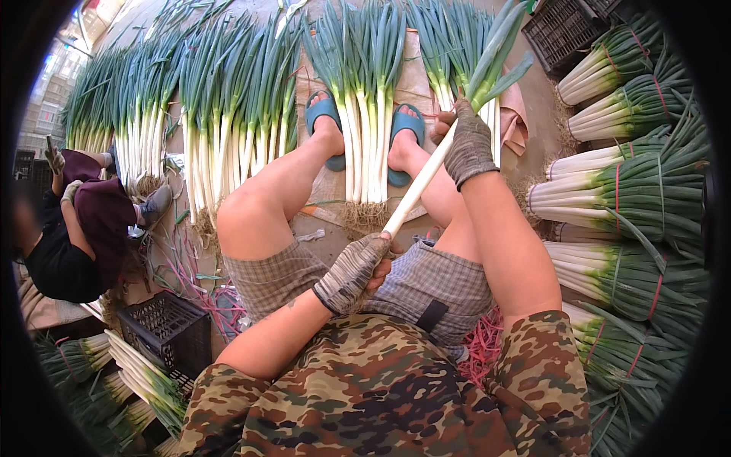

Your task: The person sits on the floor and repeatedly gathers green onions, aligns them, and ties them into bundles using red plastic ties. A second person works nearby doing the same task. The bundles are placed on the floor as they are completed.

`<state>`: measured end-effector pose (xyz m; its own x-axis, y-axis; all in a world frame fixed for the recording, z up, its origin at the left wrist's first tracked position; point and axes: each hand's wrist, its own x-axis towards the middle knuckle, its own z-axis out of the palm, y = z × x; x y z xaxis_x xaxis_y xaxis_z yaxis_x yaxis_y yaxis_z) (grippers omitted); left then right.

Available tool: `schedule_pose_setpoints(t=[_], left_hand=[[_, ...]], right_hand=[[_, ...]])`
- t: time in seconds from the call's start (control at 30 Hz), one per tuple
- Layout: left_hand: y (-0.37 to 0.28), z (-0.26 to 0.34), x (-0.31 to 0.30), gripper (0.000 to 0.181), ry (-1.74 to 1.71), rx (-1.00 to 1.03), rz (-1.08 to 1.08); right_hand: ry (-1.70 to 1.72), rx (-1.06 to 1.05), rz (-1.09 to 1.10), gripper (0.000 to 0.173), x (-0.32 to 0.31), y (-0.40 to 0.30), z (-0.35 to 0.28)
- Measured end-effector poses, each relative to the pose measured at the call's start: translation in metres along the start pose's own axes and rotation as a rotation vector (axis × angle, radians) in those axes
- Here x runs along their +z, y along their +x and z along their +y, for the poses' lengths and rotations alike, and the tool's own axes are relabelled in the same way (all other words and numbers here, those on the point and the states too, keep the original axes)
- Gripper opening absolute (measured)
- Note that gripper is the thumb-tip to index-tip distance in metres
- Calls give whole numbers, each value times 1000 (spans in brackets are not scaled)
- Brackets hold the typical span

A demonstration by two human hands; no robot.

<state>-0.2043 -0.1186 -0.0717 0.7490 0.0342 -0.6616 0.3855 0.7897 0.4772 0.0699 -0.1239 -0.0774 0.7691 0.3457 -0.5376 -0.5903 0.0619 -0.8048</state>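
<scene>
A single long-stemmed green onion slants across my lap, its leaves up at the top right. Around its white root end is my left hand, in a worn striped knit glove with bare fingertips. My right hand, gloved alike, grips the stalk higher up, just below the green leaves. The roots are hidden by my left hand. Between my feet, in teal slides, lies a row of green onions with roots towards me. Another group of green onions lies beyond my right hand.
More loose green onions lie to the left. Tied bundles are stacked along the right. A black plastic crate stands at lower left, near pink ties. Another person sits at far left. Red ties lie by my right hip.
</scene>
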Motion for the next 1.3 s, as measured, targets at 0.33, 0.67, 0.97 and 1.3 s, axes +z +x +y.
schedule_pose_setpoints(t=[0.33,0.67,0.97,1.3], left_hand=[[15,-18,12,34,-36,-53,-91],[28,-34,16,21,395,254,185],[86,-25,13,13,394,414,155],[222,-98,-67,30,530,247,561]], right_hand=[[-6,143,26,15,7,-25,0],[92,133,-45,16,-3,-4,10],[-247,-75,-68,21,41,34,-20],[-473,-121,-256,30,44,188,64]])
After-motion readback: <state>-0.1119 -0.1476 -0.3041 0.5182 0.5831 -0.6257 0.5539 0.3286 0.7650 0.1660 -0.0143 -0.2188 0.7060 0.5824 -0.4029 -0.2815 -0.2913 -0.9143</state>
